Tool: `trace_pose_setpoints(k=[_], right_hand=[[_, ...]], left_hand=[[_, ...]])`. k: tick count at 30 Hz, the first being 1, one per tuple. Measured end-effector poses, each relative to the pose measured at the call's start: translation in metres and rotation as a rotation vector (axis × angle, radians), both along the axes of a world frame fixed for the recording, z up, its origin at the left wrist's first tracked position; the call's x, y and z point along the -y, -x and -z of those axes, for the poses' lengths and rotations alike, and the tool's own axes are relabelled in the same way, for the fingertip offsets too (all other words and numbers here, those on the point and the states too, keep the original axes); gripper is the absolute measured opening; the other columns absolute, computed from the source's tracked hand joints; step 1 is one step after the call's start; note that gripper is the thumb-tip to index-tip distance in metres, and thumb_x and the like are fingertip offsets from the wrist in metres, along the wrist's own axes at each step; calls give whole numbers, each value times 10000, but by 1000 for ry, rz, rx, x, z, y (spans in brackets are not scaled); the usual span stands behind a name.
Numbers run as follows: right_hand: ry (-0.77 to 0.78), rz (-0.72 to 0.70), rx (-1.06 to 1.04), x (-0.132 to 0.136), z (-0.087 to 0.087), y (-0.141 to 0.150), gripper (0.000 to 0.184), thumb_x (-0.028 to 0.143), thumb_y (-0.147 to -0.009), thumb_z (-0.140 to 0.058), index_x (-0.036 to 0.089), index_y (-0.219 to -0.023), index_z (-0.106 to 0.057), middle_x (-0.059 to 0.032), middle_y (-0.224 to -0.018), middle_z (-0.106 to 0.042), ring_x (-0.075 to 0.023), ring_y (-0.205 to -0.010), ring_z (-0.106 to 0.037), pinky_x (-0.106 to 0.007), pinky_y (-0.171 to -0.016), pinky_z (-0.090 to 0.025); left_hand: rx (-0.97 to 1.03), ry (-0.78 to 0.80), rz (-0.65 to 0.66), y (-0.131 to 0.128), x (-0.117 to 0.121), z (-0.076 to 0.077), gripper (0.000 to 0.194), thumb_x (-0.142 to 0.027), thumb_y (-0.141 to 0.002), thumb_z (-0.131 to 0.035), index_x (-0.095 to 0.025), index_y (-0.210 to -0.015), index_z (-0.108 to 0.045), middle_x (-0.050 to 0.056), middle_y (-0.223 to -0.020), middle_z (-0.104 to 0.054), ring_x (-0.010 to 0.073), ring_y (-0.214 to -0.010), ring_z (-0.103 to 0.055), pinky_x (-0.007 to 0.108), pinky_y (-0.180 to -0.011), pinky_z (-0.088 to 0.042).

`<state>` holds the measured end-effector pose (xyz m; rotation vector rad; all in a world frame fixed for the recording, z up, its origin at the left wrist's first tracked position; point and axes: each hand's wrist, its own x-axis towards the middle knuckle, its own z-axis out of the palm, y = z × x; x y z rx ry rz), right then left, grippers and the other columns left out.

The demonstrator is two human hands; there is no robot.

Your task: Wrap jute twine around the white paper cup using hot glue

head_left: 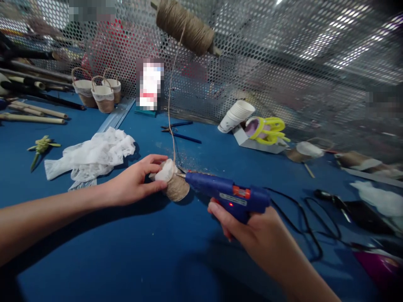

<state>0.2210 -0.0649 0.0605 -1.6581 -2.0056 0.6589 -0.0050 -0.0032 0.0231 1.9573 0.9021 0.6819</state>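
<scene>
My left hand (143, 178) grips the white upper part of a small paper cup (178, 187) whose other end is wrapped in brown twine. The cup lies tilted above the blue table. A strand of twine (170, 90) runs down to it from a large spool (185, 27) mounted on the mesh. In my right hand (245, 226) is a blue glue gun (226, 191), its red light lit. The nozzle points left and meets the cup where the twine and white part come together; whether it touches cannot be made out.
White lace (100, 153) lies left of the cup. Behind stand several small twine baskets (103, 98), a phone (150, 84), pliers (182, 132) and stacked paper cups (237, 115). Yellow-handled scissors (270, 130) rest in a white tray. A black cable (302, 214) loops at right.
</scene>
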Motion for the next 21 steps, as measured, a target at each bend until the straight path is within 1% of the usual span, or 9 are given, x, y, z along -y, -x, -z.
trace_pose_setpoints(k=[4, 10, 13, 15, 16, 19, 21], right_hand=[[-83, -18, 69, 3, 2, 1, 319, 391, -777, -505, 232, -504, -467, 44, -373, -475, -110, -337, -463, -238, -358, -400], [-87, -12, 10, 9, 2, 5, 177, 360, -758, -542, 246, -623, -539, 55, -382, -499, -124, -327, -472, -252, -343, -400], [-115, -27, 2, 9, 0, 8, 108, 337, -752, -548, 247, -700, -577, 26, -519, -609, -147, -425, -553, -269, -429, -465], [-126, -37, 1, 9, -1, 8, 100, 333, -749, -550, 243, -727, -589, 13, -600, -650, -158, -487, -589, -276, -482, -490], [-130, -38, 3, 8, 0, 8, 105, 334, -747, -552, 240, -722, -590, 12, -601, -650, -157, -485, -589, -274, -485, -492], [-133, -7, 27, 8, 1, 7, 139, 346, -743, -552, 236, -661, -576, 30, -495, -592, -142, -410, -544, -269, -452, -479], [-118, 11, 37, 8, 3, 6, 159, 352, -747, -547, 236, -641, -575, 32, -466, -572, -140, -387, -530, -272, -437, -477]], left_hand=[[8, 8, -30, -1, 0, 1, 129, -257, -802, -519, -165, -835, -603, 94, -1272, -431, 233, -1204, -399, 401, -1033, -305], [9, 12, -47, -1, 1, 2, 117, -254, -798, -520, -167, -810, -597, 89, -1268, -433, 221, -1185, -421, 394, -1032, -308], [15, 3, -51, -1, 1, 2, 113, -250, -798, -515, -170, -818, -592, 85, -1261, -438, 218, -1187, -415, 401, -1033, -303], [18, -2, -53, -1, 1, 3, 114, -254, -796, -518, -172, -822, -592, 82, -1260, -441, 219, -1186, -414, 406, -1033, -303], [20, -5, -53, -1, 1, 3, 114, -255, -795, -519, -171, -818, -592, 81, -1260, -441, 221, -1184, -416, 406, -1034, -302], [20, -14, -45, -2, 1, 3, 113, -254, -796, -517, -168, -803, -589, 86, -1263, -438, 221, -1174, -429, 402, -1034, -304], [18, -18, -34, -1, 1, 2, 118, -254, -801, -513, -164, -801, -589, 93, -1264, -435, 220, -1173, -433, 396, -1033, -308]])
